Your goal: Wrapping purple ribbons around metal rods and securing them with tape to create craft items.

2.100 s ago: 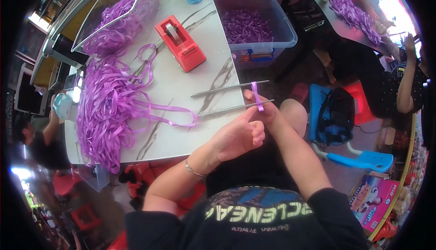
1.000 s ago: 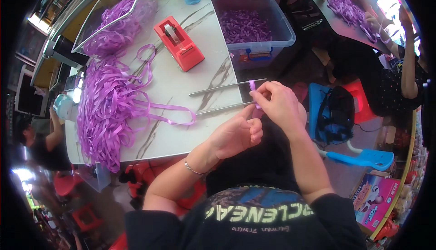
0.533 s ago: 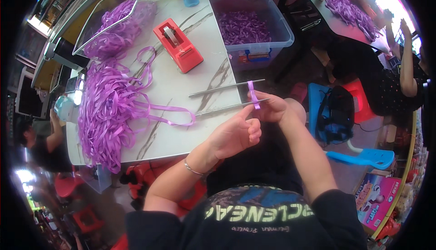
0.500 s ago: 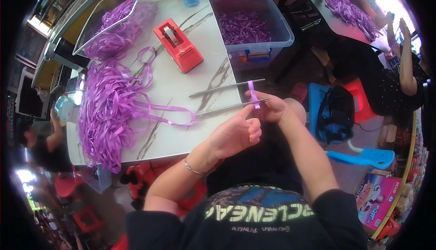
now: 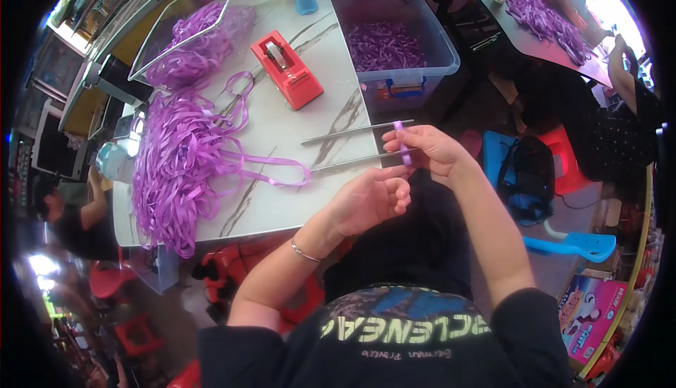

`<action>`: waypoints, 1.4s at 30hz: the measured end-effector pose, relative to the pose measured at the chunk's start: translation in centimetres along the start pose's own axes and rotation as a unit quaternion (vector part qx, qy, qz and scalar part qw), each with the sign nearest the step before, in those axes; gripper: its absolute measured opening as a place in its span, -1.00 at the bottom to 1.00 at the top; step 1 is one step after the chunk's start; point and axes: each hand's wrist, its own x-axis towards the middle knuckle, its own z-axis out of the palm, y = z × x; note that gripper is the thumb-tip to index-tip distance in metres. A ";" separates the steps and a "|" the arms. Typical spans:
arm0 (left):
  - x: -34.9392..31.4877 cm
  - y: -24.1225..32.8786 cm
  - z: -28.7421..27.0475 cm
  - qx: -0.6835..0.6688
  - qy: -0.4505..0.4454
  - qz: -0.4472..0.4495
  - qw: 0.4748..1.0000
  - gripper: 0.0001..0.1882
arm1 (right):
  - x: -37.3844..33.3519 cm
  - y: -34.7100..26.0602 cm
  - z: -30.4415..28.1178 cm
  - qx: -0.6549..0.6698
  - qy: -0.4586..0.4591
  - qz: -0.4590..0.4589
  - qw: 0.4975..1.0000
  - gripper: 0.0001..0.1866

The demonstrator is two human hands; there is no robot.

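A short purple ribbon spans two thin metal rods, wrapped at their right ends and pulled between them. My right hand pinches this ribbon from the right, thumb near the upper rod. Just below, my left hand has its fingers curled and its index finger reaching the ribbon's lower end; whatever lies between its fingertips is hidden. The rods stick out past the table edge. Left of them, a long loop of ribbon trails from a big heap of purple ribbon on the marble-patterned table.
A red tape dispenser stands on the table. Behind it is a wire-rimmed clear container of ribbon. A clear plastic bin of short purple pieces sits beyond the table's right edge. People sit at far left and right. A blue chair is at right.
My right hand has risen and now grips the ribbon higher, by the upper rod. My left hand's fist has loosened slightly. The whole view has shifted a little to the right.
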 end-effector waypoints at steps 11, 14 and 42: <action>1.5 0.2 4.0 0.440 -0.006 0.151 0.885 -0.45 | -11.1 -2.1 -2.0 -0.140 0.000 -0.127 0.982 -0.56; 2.4 1.4 6.1 0.621 -0.062 0.236 0.745 -0.43 | -12.7 -2.4 -0.5 -0.166 -0.064 -0.128 0.976 -0.47; -2.9 1.7 13.4 0.421 -0.235 0.439 0.758 -0.87 | -12.1 -1.5 0.3 -0.445 0.247 -0.287 0.812 -0.82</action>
